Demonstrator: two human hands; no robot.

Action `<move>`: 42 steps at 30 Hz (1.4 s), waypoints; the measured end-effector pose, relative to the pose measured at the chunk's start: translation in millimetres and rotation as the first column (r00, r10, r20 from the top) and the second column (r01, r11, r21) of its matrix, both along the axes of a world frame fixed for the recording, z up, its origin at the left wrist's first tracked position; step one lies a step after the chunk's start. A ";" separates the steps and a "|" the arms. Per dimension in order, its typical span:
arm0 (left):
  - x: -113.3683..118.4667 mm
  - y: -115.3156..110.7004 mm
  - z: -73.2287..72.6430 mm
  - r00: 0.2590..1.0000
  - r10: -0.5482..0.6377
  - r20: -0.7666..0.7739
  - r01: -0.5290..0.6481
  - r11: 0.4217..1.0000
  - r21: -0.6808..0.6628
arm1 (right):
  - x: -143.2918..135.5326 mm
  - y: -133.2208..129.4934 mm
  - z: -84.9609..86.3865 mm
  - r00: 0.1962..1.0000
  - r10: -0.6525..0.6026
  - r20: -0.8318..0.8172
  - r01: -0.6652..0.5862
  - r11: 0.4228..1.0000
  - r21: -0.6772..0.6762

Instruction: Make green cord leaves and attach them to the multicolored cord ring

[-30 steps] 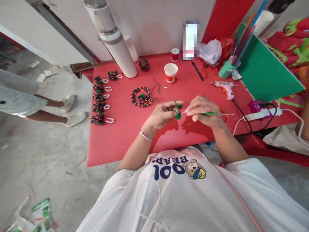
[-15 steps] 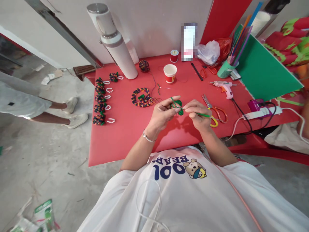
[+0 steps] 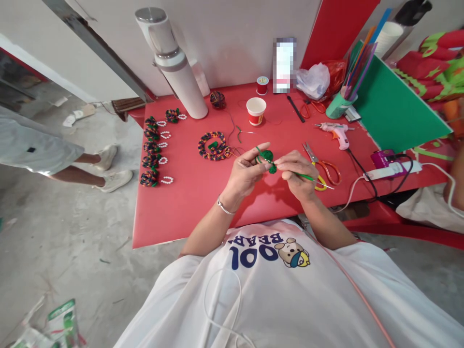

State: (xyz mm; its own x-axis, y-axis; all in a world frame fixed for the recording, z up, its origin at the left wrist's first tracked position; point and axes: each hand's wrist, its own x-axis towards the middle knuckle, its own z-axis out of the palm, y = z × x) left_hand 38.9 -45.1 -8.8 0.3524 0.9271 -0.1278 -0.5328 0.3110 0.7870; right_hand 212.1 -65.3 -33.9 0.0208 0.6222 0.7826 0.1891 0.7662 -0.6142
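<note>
My left hand (image 3: 248,166) pinches a small piece of green crochet (image 3: 268,157), with green yarn looped over its raised index finger. In my right hand (image 3: 297,174) is a crochet hook (image 3: 306,177) with a green grip, its shaft running past the palm toward the lower right. The hook's tip meets the crochet between both sets of fingertips; the exact stitch is too small to make out. Left of my hands lies a multicoloured braided ring (image 3: 200,151) with a green piece inside. Scissors (image 3: 319,164) with orange and yellow handles lie just beyond my right hand.
Several dark yarn pieces with white bead loops (image 3: 149,161) line the table's left edge. Behind stand a white flask (image 3: 181,77), a paper cup (image 3: 255,116) and a phone (image 3: 284,65). A glue gun (image 3: 337,133) and power strip (image 3: 386,170) lie right. Someone's legs (image 3: 78,166) show left.
The crochet hook has shifted slightly in my right hand, and its shaft end shows more clearly now. Both hands stay close together at the green crochet.
</note>
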 end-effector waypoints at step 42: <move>-4.9 7.3 -0.5 0.966 -0.258 0.027 0.259 0.961 -0.098 | 25.8 25.4 -14.7 0.913 0.316 -0.257 -0.395 0.838 -0.376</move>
